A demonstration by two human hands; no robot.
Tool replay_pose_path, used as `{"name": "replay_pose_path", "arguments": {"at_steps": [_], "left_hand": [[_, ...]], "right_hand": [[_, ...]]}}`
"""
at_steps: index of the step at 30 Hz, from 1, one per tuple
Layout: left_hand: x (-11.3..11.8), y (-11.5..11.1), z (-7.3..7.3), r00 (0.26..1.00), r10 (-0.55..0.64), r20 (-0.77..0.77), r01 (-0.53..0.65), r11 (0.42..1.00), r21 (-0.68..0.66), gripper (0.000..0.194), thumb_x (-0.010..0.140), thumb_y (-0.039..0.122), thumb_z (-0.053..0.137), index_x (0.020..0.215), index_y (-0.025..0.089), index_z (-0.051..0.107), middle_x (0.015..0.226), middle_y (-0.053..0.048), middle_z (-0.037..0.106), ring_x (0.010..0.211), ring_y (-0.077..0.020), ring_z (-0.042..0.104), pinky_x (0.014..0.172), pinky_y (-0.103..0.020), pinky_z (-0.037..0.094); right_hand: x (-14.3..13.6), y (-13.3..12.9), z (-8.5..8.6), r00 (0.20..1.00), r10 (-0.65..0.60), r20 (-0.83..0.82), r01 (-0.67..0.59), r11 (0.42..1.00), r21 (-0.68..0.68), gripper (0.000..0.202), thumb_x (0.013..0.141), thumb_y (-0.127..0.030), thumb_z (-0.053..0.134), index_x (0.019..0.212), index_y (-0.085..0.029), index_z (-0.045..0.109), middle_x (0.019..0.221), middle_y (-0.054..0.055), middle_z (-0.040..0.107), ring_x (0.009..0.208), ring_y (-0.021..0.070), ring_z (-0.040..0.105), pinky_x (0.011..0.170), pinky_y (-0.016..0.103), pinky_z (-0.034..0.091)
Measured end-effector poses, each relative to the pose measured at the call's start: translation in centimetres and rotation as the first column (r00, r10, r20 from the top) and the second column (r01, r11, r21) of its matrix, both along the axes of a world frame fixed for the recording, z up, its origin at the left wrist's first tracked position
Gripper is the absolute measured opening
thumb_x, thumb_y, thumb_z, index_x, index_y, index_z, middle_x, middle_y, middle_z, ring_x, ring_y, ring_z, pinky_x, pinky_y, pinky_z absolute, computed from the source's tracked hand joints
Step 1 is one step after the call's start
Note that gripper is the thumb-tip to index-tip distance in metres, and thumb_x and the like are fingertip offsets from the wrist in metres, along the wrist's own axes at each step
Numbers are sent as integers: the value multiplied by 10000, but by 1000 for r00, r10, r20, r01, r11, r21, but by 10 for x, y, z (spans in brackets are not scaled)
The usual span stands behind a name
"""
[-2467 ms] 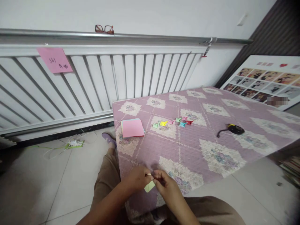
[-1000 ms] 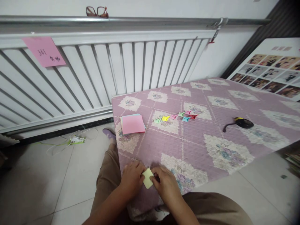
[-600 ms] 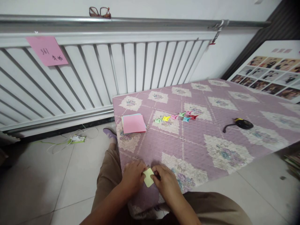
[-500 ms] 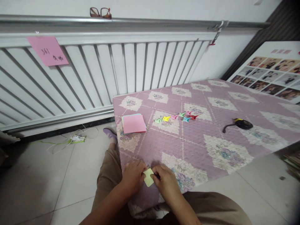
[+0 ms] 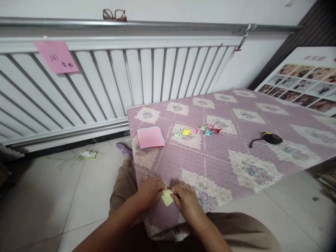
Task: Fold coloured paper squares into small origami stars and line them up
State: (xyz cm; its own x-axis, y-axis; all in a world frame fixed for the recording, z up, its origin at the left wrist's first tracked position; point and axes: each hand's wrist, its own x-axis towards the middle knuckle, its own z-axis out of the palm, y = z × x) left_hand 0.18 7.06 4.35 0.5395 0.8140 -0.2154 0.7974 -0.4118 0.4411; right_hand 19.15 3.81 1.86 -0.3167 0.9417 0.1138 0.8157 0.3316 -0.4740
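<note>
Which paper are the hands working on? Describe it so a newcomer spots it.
Start at the purple quilted table and go to its near edge. There the left hand and right hand pinch a small pale yellow paper. Unlike the pink stack and folded pieces farther back, it is held.

Yellow paper (image 5: 167, 197): edges partly covered by fingertips of left hand (image 5: 150, 189) and right hand (image 5: 187, 201). Folded paper shapes (image 5: 196, 131) too small to identify. Photo board (image 5: 301, 82) cut by right edge.

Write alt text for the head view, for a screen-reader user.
Left hand and right hand pinch a small yellow paper at the near edge of a purple quilted table. Farther back lie a pink paper stack and a row of small folded pieces.
</note>
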Motion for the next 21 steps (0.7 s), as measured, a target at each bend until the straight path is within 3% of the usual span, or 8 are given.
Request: {"name": "replay_pose_path", "arguments": {"at_steps": [5,13,18,21], "left_hand": [[-2,-7,-1,1000,-3,-14,3,999,44,101,893,210,516,883,220,616,954,-14,619,950,-200,536,813,-334,341],[-5,-18,-7,998,-35,-49,39,994,98,214,955,230,421,894,208,625,954,-24,605,899,-186,516,804,-323,338],[-8,-21,-16,995,-62,-78,72,988,135,240,968,250,395,896,200,618,963,-20,592,896,-187,500,808,-321,336],[-8,-21,-20,997,-47,-63,55,990,133,235,963,238,394,908,195,618,965,-26,590,898,-191,498,809,-320,345]], "right_hand": [[5,-2,-3,997,75,4,-75,996,41,110,819,-125,595,759,-218,588,771,2,590,779,182,530,718,307,337],[3,-11,-9,984,128,126,-155,960,233,189,888,-146,511,714,-200,564,734,23,549,724,183,477,704,325,367],[4,-11,-10,982,141,127,-170,953,251,191,876,-138,522,697,-198,550,734,24,544,713,182,475,677,320,386],[5,-11,-11,985,156,68,-168,957,239,147,883,-136,497,783,-204,581,764,26,560,741,182,508,695,318,407]]}}
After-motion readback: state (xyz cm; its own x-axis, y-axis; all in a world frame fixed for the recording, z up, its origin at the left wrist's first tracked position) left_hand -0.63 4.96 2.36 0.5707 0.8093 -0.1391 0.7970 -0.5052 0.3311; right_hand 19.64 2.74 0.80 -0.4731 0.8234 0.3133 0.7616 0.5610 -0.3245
